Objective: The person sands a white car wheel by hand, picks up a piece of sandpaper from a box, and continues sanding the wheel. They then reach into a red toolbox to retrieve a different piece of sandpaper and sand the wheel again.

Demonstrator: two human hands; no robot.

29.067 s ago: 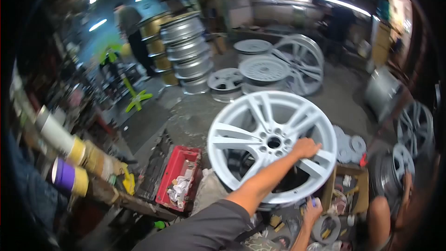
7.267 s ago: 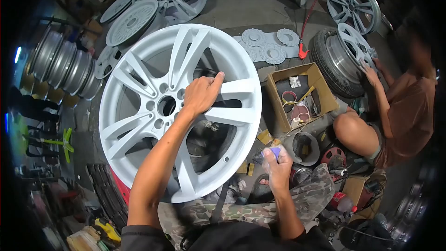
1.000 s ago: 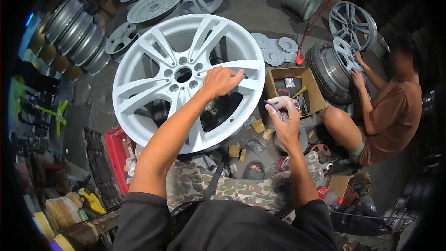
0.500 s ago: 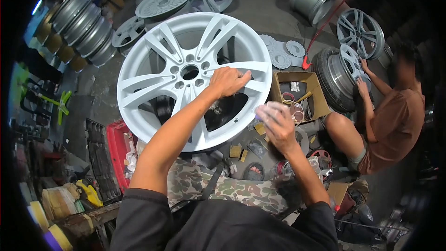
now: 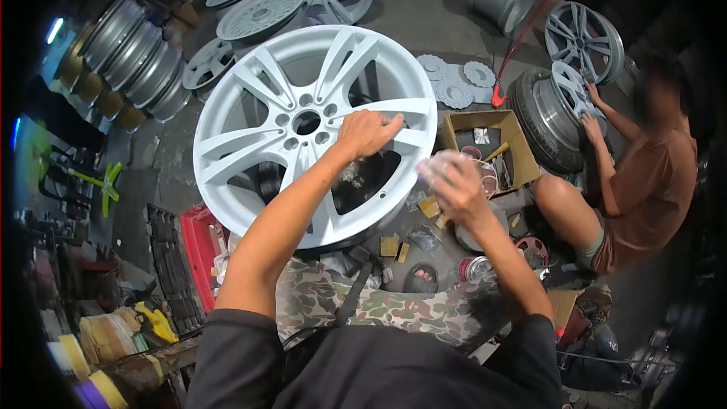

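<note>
A large white alloy wheel rim (image 5: 244, 153) with split spokes lies tilted in front of me, its round centre hole and bolt holes facing up. My left hand (image 5: 366, 133) is closed over one spoke at the right, thumb stretched toward the outer lip; the spoke hides most of its fingertips. Just beyond the rim's right edge is my right hand (image 5: 459, 188), fingers curled and smeared by motion, with whitish dust on them. What those fingers hold, if anything, cannot be made out.
Right of the rim stands an open cardboard box (image 5: 521, 148) with tools. A person (image 5: 644, 189) crouches there, hands on a grey wheel face beside a tyre (image 5: 539, 136). A red crate (image 5: 198, 257) stands at left. Silver rims (image 5: 136, 49) are stacked behind it.
My right hand has shifted slightly beside the rim's edge, its fingers more blurred. The left hand stays on the same spoke. The whole view has shifted a little.
</note>
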